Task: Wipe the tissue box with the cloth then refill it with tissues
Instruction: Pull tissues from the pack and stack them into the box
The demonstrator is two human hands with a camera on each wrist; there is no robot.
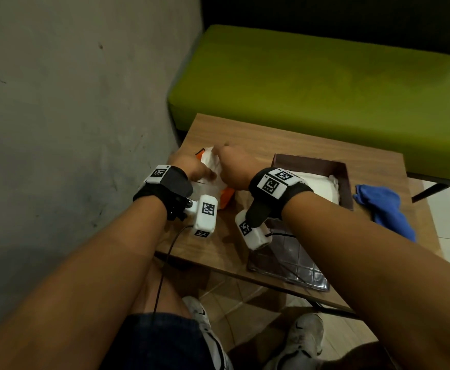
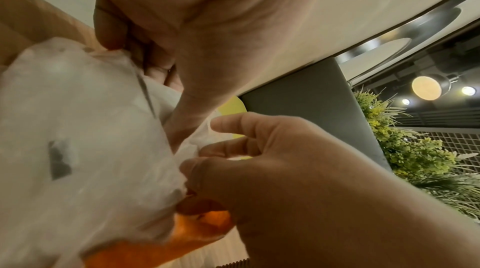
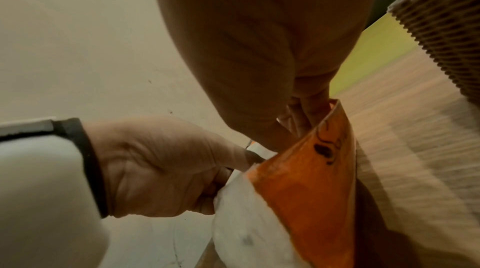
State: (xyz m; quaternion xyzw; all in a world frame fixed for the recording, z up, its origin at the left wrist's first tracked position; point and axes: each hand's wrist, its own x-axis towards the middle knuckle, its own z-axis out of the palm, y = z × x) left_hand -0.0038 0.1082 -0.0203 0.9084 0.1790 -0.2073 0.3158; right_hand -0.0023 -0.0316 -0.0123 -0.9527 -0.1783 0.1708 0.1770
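R hand (image 1: pixel 233 166) sits over the far end of the orange-and-white tissue pack (image 1: pixel 213 166), fingers down inside the torn mouth and curled on what looks like the white tissues; how much it holds can't be told from these views. L hand (image 1: pixel 192 169) grips the pack's near/left side, thumb pinched on the wrapper, bracing it.

Key relation: pack lies at the table's (image 1: pixel 312 145) far-left corner, long axis running roughly near-right to far-left, mouth toward the R hand. Tissue box (image 1: pixel 345 180), dark brown, open-topped, stands to the right of both hands w/ white tissues already inside. So the load travels rightward, and the R hand is the nearer one to the box; L only needs to hold the wrapper back.

Judgement: wiping looks done, refill is partway; next is to draw the wad out along the pack's axis, then swing right and drop in.

Room: clear path betw. pack and box over bare tabletop. Pack is close to the table's left edge by the grey wall (image 1: pixel 71 102), so a hard tug could drag it off. Blue cloth (image 1: pixel 381 209) lies beyond the box at the right edge, out of the way. Clear quilted lid (image 1: pixel 293 260) lies near-side in front of the box, under the R forearm. Green bench (image 1: pixel 325 84) behind.
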